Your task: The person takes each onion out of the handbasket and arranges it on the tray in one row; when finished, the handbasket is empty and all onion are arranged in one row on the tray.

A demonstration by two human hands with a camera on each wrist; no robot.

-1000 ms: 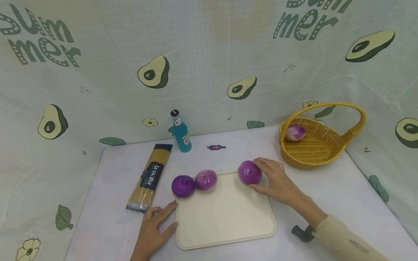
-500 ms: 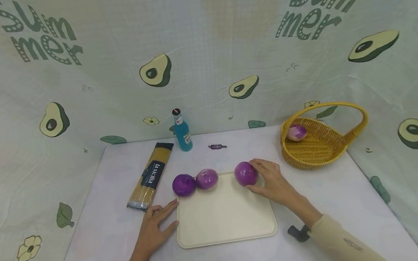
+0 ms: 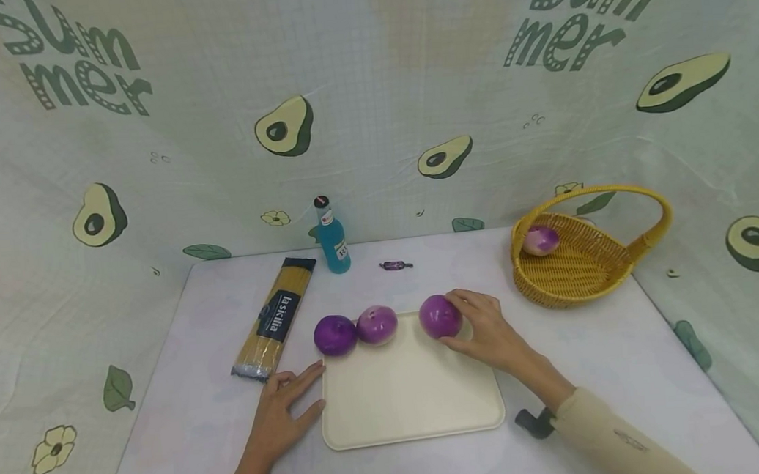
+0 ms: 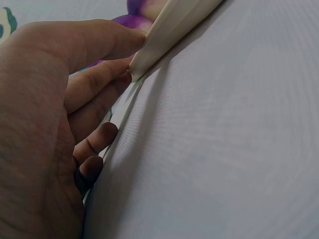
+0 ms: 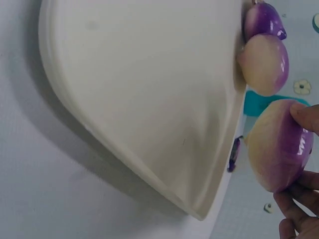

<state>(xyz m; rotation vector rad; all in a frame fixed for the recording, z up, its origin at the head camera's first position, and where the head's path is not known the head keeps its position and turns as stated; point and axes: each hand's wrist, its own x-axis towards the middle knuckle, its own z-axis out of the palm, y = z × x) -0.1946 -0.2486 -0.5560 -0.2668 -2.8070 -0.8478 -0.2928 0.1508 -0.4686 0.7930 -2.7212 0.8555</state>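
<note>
A cream tray (image 3: pixel 411 400) lies in the middle of the white table. Two purple onions (image 3: pixel 335 335) (image 3: pixel 377 324) sit side by side at its far left corner. My right hand (image 3: pixel 474 326) grips a third purple onion (image 3: pixel 438 316) over the tray's far rim; the right wrist view shows this onion (image 5: pixel 276 147) with my fingertips (image 5: pixel 305 117) curled round it. My left hand (image 3: pixel 292 399) lies flat on the table, its fingers (image 4: pixel 99 45) touching the tray's left edge (image 4: pixel 169 30).
A yellow wicker basket (image 3: pixel 593 262) at the back right holds one more onion (image 3: pixel 541 240). A blue bottle (image 3: pixel 332 237), a spaghetti pack (image 3: pixel 276 318) and a small wrapped candy (image 3: pixel 395 266) lie behind the tray. Cloth walls close in three sides.
My right hand has carried the third onion a little to the left along the tray's far edge, closer to the other two. The left hand has stayed put.
</note>
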